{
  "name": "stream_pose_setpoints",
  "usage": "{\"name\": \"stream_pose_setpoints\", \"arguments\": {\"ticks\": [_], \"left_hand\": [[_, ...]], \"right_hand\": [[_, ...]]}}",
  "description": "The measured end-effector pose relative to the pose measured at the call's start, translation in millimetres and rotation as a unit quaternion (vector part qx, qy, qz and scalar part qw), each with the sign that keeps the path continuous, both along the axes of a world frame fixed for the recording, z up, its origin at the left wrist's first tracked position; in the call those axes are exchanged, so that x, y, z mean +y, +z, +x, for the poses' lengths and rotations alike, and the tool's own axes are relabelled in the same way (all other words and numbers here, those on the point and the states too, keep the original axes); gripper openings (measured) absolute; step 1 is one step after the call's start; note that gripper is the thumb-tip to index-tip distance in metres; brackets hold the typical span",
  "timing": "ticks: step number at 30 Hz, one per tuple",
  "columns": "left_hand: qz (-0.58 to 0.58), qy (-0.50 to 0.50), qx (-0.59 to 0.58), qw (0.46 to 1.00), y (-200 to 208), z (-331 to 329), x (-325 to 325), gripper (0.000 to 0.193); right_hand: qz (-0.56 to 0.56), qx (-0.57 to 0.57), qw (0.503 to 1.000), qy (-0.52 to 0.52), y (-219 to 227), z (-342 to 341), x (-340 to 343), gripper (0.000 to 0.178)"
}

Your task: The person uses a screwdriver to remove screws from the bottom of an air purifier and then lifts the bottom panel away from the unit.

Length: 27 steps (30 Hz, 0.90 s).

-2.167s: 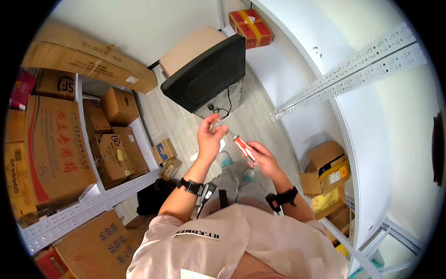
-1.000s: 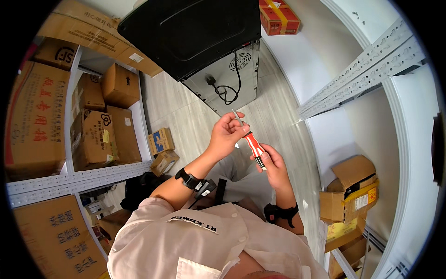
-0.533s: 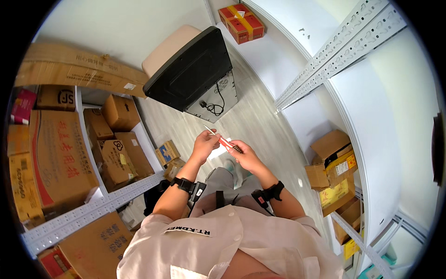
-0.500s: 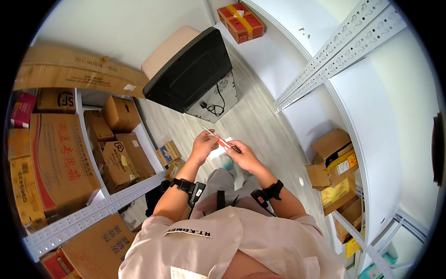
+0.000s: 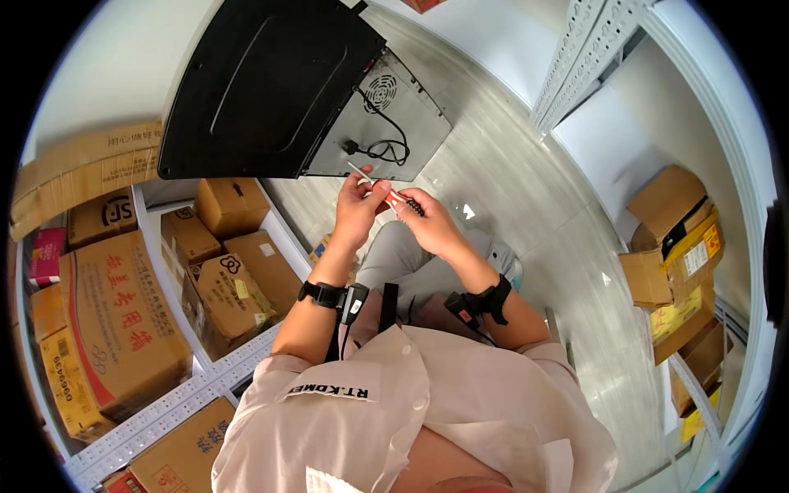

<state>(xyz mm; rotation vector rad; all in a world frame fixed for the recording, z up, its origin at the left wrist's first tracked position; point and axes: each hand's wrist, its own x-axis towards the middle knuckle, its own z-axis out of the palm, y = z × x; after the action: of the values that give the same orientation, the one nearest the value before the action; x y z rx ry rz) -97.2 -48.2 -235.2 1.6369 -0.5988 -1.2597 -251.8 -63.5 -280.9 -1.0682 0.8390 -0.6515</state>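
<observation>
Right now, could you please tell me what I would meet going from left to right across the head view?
Magenta box, large brown box with a red stripe, smaller brown box with an arrow, left hand, red screwdriver handle, right hand, open cardboard box.

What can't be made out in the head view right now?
All in the head view:
- Screwdriver: tip shape too small to tell; part of the shaft is hidden by the left hand, part of the handle by the right hand.
- Black-backed appliance: top cut off by the upper edge.
- Red box: mostly cut off by the upper edge.
</observation>
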Motion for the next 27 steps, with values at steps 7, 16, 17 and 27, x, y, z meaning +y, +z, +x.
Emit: {"name": "stream_pose_setpoints", "arguments": {"ticks": [7, 16, 17, 27], "left_hand": [[-0.001, 0.02, 0.013, 1.0, 35.3, -1.2, 1.3, 0.057], [0.015, 0.114, -0.02, 0.993, 71.6, 56.1, 27.7, 0.09], [0.024, 0.112, -0.034, 0.993, 71.2, 63.1, 28.1, 0.091], [0.138, 0.028, 0.057, 0.988, 50.0, 106.7, 13.8, 0.093]], "right_hand": [[-0.005, 0.036, 0.998, 0.042, 41.9, -4.6, -5.3, 0.043], [0.126, 0.088, 0.966, 0.206, 109.7, 55.6, -6.8, 0.048], [0.16, 0.093, 0.96, 0.212, 111.8, 63.3, -8.3, 0.046], [0.126, 0.16, 0.965, 0.162, 65.9, 98.3, 8.7, 0.041]]}}
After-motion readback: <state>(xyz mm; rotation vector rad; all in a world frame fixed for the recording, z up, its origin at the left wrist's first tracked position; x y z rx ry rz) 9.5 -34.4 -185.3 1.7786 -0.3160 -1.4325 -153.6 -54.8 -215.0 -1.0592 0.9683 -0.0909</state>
